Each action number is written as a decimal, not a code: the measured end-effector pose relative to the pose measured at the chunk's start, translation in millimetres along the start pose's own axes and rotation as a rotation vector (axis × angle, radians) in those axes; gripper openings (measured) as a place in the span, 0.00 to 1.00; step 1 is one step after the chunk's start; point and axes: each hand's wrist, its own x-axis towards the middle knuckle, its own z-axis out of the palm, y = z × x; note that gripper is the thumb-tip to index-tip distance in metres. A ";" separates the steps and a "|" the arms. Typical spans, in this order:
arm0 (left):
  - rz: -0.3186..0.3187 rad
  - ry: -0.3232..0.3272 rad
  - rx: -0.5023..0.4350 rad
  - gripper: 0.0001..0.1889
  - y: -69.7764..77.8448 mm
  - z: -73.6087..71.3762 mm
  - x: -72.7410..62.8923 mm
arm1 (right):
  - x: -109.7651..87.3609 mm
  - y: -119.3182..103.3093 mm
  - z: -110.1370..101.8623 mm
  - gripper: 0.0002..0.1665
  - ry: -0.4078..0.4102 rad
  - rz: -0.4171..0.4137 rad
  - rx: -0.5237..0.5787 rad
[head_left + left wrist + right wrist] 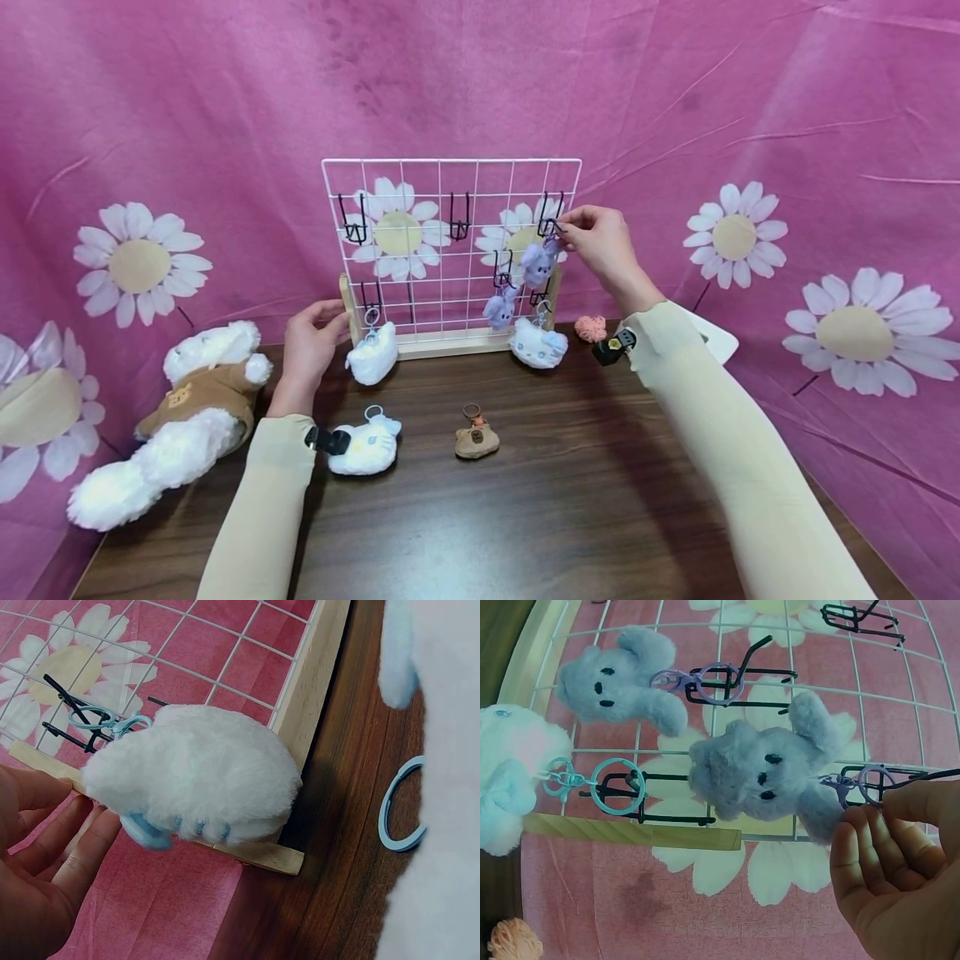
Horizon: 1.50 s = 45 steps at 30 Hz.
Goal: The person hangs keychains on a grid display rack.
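My right hand [603, 242] pinches the purple ring [875, 784] of a purple plush keychain [540, 265] at the upper right black hook [550, 223] of a white wire grid rack [420, 160]. Another purple plush keychain [500, 308] hangs on a hook lower and to the left. Around the rack's left wooden post [346, 304], my left hand [306, 346] holds with thumb and fingers. Beside it hangs a white plush keychain [195, 769]. At the lower right, a white cat-face plush keychain [538, 343] hangs by its light blue ring [619, 786].
On the brown table [555, 500] lie a white cat-face keychain [367, 450] and a brown bear-like keychain [477, 442]. A white plush toy in a brown top [217, 396] lies at left. A coral fuzzy item [591, 327] and a white object [712, 337] are at right.
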 end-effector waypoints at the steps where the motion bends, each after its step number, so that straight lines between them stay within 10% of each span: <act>1: -0.003 0.001 0.004 0.20 0.3 0.0 -0.4 | -0.3 -0.1 0.0 0.12 0.002 0.000 0.001; 21: 0.002 -0.009 -0.001 0.20 1.3 -0.6 -0.8 | -9.3 2.8 -3.5 0.15 0.048 -0.004 0.018; 45: 0.023 -0.005 -0.003 0.20 1.4 0.2 -1.2 | -70.0 24.3 9.4 0.16 -0.035 -0.081 -0.026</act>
